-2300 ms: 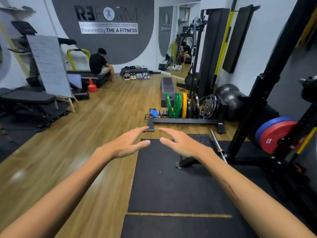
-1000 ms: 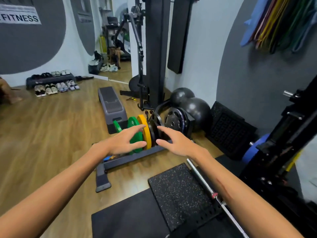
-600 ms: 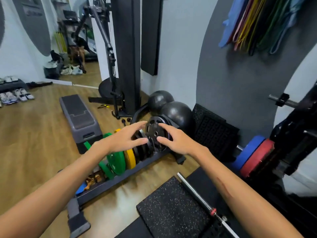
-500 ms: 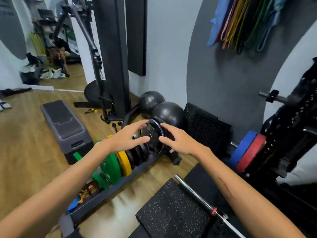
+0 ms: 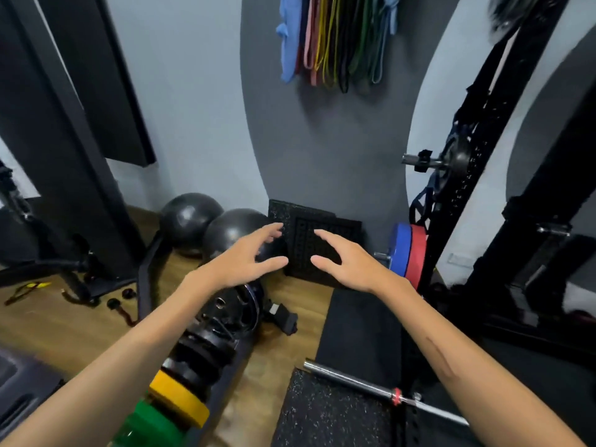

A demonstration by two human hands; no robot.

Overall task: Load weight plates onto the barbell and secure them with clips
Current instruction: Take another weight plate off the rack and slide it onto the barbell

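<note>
A floor rack holds a row of upright plates: several black plates [image 5: 222, 321], then a yellow plate [image 5: 179, 398] and a green plate [image 5: 142, 427] nearest me. My left hand [image 5: 245, 258] hovers open just above the far black plates, touching none. My right hand [image 5: 346, 261] is open beside it, over the floor. A steel barbell [image 5: 364, 383] lies on a speckled rubber block at lower right, its sleeve bare. On the rack at right, a second bar end [image 5: 419, 161] carries a black clip. A blue plate [image 5: 400, 250] and a red plate [image 5: 417, 253] sit on a low peg.
Two dark exercise balls [image 5: 209, 227] and black rubber tiles [image 5: 309, 243] rest against the wall ahead. Resistance bands [image 5: 335, 40] hang above. A black squat rack upright [image 5: 477, 140] fills the right, a cable machine column [image 5: 64, 140] the left. Black mat [image 5: 358, 330] lies under my right arm.
The view has swung right and closer to the plate rack. Both hands stay open and empty; the black plates now lie below my left hand rather than between the two hands.
</note>
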